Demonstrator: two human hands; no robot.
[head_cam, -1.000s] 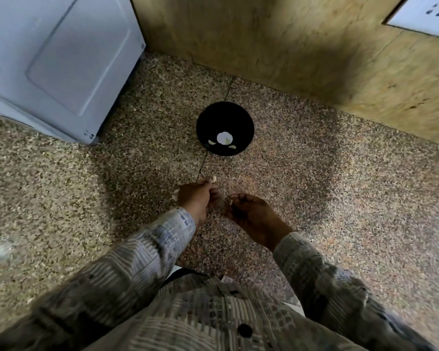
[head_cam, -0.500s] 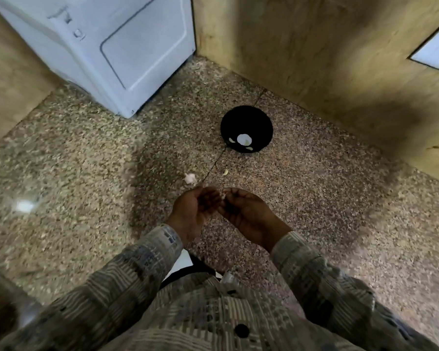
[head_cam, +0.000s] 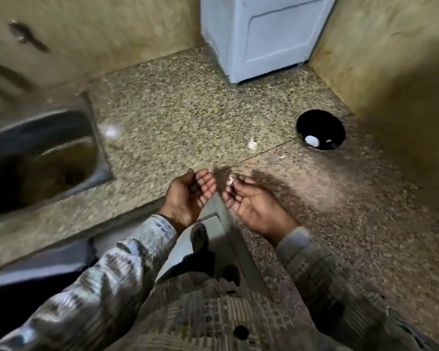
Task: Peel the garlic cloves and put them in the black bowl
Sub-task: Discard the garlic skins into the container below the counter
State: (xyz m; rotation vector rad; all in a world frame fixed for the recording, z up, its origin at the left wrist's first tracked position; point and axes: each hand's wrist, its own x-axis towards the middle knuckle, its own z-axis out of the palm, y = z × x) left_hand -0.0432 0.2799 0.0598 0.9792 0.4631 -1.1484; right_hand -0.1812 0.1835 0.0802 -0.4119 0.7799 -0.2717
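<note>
- Head view, looking down on a speckled counter (head_cam: 188, 110), blurred throughout.
- Far right, near the wall: black bowl (head_cam: 319, 121), upright on the counter, holding one white peeled clove (head_cam: 311, 140) and a smaller pale bit (head_cam: 328, 141) beside it, both low at the near side of the inside.
- Left of the bowl, apart from it: loose white garlic piece (head_cam: 252, 143) lying on the counter.
- Of the two hands, over the counter's front edge: left hand (head_cam: 188, 196) palm up, fingers loosely curled, grasping nothing.
- Just beside it: right hand (head_cam: 249, 201) palm up, pinching a small pale garlic clove (head_cam: 230, 180) at the fingertips.
- Far left: metal sink (head_cam: 96, 138) set into the counter, murky brown inside; contents too blurred to tell.
- At the back: white appliance (head_cam: 264, 34) standing on the counter.
</note>
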